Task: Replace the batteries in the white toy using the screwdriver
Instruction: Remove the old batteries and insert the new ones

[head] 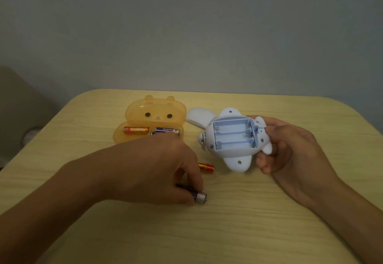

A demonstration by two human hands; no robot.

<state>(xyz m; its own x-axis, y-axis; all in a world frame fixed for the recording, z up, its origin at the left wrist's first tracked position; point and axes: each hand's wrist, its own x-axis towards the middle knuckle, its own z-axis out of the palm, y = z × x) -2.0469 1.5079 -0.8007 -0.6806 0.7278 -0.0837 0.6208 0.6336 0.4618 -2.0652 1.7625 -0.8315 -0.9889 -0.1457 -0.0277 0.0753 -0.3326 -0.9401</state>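
The white toy lies belly-up right of centre, its light-blue battery bay open with three empty slots. My right hand grips the toy from its right side. My left hand rests on the table at centre, fingers pinched on a dark battery with a silver end. An orange battery lies on the table between my left hand and the toy, partly hidden by my fingers. No screwdriver is in view.
An open orange bear-shaped case sits behind my left hand, holding an orange battery and dark batteries. A white oval piece lies behind the toy. The wooden table ends at a grey wall.
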